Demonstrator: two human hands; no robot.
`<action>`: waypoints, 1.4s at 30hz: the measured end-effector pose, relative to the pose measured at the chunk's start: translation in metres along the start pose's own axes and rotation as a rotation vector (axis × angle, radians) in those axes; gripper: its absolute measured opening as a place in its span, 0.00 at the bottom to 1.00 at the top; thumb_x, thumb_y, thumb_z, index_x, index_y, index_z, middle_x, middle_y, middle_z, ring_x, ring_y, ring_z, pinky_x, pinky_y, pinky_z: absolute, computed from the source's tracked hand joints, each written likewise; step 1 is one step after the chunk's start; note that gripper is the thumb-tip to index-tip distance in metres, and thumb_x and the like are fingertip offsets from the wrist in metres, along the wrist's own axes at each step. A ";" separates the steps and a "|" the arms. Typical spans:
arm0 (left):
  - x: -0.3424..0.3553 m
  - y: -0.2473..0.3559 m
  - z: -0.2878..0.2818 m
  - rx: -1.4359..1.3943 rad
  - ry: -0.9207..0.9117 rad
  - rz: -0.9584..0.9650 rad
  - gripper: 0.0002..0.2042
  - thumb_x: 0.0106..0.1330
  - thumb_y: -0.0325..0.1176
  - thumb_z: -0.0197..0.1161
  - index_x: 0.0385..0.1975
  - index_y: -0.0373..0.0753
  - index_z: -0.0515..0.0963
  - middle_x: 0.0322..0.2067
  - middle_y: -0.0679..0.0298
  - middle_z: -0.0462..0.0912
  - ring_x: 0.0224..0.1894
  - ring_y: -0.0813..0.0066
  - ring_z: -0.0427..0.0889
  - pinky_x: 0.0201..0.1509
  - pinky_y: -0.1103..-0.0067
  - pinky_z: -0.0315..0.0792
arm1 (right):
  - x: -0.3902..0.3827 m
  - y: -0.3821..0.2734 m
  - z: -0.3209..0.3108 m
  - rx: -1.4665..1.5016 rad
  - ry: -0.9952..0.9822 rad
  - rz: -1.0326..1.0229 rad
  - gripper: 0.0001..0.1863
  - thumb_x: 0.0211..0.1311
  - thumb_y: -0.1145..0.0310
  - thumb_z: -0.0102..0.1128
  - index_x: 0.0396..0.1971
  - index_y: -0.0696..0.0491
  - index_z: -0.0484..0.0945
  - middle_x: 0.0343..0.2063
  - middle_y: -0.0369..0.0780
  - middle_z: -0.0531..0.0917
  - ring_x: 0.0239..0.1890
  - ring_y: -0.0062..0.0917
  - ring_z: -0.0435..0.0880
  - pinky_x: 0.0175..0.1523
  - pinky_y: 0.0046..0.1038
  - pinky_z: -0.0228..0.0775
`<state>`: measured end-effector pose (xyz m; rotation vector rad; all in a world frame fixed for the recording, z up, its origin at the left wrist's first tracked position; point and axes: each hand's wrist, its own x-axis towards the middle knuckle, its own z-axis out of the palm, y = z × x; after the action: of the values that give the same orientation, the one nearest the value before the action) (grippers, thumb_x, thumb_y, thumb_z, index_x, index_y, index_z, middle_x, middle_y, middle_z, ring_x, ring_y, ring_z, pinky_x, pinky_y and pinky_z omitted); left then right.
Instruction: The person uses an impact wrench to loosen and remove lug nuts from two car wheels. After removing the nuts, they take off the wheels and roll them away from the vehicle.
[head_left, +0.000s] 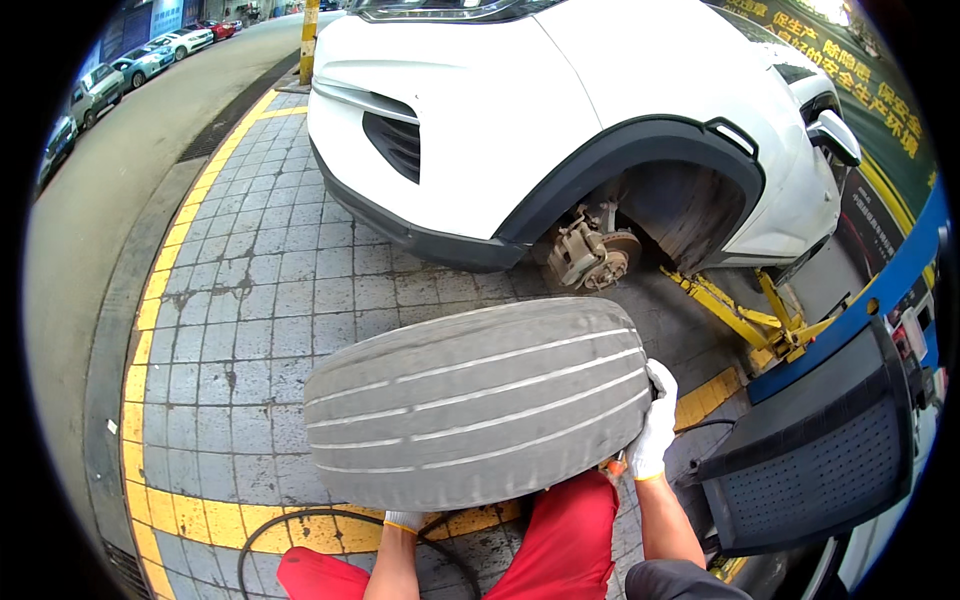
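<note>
A large worn tire fills the space in front of me, its grooved tread facing up. My right hand, in a white glove, is closed on the tire's right side, its fingers curled over the edge. Of my left hand only the white glove cuff shows at the tire's near edge; its fingers are hidden beneath the tire. A small orange-red object peeks out between the tire and my right wrist. Beyond the tire, the white car shows a bare brake disc and caliper in its wheel arch.
Yellow lift arms reach under the car near a blue post. A dark perforated panel stands at my right. A black hose curls across the tiled floor. Parked cars line the far left.
</note>
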<state>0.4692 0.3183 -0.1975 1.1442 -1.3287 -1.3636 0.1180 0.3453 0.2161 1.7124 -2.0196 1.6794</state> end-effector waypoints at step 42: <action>-0.140 0.331 -0.289 0.544 1.251 0.438 0.16 0.76 0.33 0.44 0.51 0.30 0.77 0.50 0.53 0.76 0.54 0.59 0.75 0.64 0.69 0.66 | -0.010 -0.250 0.275 0.336 -0.252 -0.695 0.14 0.52 0.77 0.58 0.41 0.56 0.80 0.42 0.45 0.82 0.50 0.43 0.80 0.63 0.46 0.69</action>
<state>0.7770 0.3937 0.1376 1.5219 -0.8662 0.1663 0.4583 0.2037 0.2646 2.4438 -0.9956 1.6471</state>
